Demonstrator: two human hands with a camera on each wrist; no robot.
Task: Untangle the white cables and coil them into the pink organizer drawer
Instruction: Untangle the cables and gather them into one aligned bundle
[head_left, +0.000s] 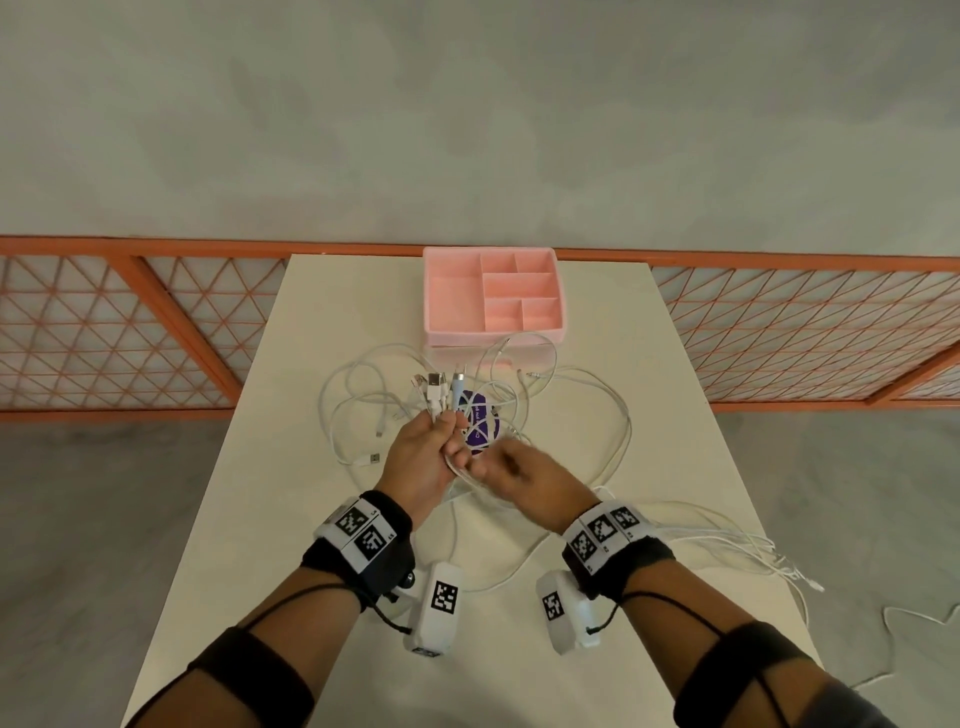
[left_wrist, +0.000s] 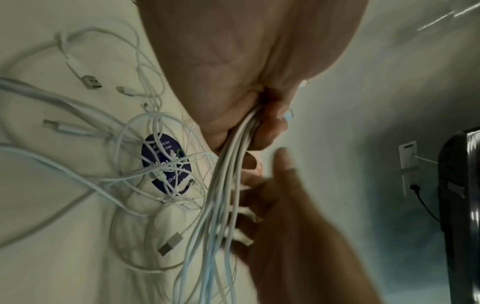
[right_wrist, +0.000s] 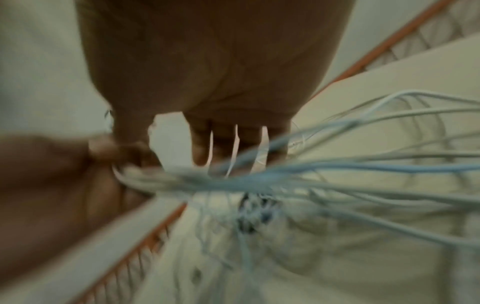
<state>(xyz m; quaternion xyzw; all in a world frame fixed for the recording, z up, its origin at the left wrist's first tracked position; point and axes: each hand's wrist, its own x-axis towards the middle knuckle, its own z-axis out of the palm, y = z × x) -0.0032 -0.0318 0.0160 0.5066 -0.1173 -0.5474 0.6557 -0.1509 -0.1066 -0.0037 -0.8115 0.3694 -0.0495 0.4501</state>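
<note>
Cables (head_left: 483, 395) lay tangled mid-table, with one bundle gripped in the left hand (head_left: 423, 457), plugs pointing away toward the drawer (head_left: 493, 293). The bundle's long axis ran back toward the person, just under the right hand (head_left: 530, 475), whose fingers (left_wrist: 244, 207) looked spread against the strands, the grip blurred. Open table (head_left: 649, 364) lay either side; some cables trailed over the right edge.

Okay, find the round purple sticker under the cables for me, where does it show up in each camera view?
Head: purple sticker, centre, just beyond the left hand.
Left wrist: left of centre, under crossing white cables.
Right wrist: too blurred; a dark patch low of centre may be it.
Shared landmark: the cable bundle the left hand grips.
</note>
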